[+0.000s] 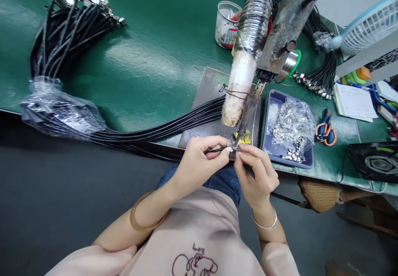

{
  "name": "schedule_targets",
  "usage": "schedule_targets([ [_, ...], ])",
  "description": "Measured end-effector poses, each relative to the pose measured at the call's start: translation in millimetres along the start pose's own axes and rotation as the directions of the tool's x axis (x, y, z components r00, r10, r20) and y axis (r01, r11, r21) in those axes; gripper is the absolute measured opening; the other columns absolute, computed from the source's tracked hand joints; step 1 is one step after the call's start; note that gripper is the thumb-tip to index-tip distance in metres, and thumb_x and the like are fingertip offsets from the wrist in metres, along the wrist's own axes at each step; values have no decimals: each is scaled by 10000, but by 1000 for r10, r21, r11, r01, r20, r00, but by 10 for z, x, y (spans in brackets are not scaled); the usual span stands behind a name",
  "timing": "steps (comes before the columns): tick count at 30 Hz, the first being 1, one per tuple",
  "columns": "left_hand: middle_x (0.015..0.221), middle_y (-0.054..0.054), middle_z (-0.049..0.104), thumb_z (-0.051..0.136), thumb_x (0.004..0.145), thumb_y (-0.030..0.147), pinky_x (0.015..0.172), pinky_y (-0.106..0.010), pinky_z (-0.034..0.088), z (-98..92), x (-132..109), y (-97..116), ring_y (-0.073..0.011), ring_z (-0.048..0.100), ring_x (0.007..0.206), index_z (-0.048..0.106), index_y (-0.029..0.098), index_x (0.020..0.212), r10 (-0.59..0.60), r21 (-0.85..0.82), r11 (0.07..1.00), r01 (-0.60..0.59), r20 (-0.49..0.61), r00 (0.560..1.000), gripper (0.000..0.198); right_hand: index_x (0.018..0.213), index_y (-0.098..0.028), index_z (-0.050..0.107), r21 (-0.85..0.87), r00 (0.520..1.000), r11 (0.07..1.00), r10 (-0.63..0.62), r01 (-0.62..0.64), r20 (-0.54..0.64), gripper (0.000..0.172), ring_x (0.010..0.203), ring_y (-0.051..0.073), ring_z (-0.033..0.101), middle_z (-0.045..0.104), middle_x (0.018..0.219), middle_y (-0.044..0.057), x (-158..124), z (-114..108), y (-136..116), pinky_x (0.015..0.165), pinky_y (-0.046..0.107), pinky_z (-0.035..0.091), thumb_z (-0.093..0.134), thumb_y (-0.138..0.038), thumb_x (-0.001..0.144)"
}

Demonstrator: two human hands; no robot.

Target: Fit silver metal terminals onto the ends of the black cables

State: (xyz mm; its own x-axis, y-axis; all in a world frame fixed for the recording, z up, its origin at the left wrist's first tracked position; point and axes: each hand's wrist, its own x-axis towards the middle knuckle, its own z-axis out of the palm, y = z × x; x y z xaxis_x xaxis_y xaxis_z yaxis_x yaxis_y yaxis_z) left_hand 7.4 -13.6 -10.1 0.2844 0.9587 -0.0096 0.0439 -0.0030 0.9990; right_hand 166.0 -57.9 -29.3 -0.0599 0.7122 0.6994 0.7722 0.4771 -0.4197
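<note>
My left hand [207,156] pinches a black cable [217,149] near its end. Fingertips of my right hand [256,168] are pressed together close to that end; whatever lies between them is too small to make out. A soldering iron [248,112], fixed above, points down so its tip reaches the cable end between my hands. Just behind the fingers lies a yellow piece [243,137] on a brown board [199,120]. More black cables [161,129] run across the board from the left, and their ends there are partly hidden.
An extraction hose [239,81] hangs beside the iron. On the right stand a blue tray [306,160] of small metal connectors [294,122], pliers [325,129], a solder spool [287,66] and a fan [373,23]. A plastic-wrapped cable bundle [62,106] lies left. Behind is a clear tub [225,23].
</note>
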Motion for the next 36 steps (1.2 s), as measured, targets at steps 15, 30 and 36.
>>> schedule_targets([
  [15,555,75,355,581,818,119,457,-149,257,-35,23,26,-55,250,525,751,106,820,2,93,996,-7,49,999,170,978,-228,662,-6,999,999,44,-44,7,230,874,150,758,771,976,36,22,13,11,810,260,629,690,-34,858],
  [30,543,87,295,592,796,159,447,-169,209,-84,66,68,-53,215,504,691,107,757,-55,33,998,52,110,992,118,939,-216,639,29,999,999,28,-29,39,209,898,157,764,773,1042,69,1,-27,-30,792,262,652,694,-40,841],
  [36,567,83,260,581,806,173,448,-182,179,-87,63,30,-56,218,515,662,103,751,-78,28,997,75,136,988,120,946,-222,619,21,998,999,26,-27,50,215,884,156,763,774,1011,71,6,-24,-22,771,261,643,682,-38,855],
])
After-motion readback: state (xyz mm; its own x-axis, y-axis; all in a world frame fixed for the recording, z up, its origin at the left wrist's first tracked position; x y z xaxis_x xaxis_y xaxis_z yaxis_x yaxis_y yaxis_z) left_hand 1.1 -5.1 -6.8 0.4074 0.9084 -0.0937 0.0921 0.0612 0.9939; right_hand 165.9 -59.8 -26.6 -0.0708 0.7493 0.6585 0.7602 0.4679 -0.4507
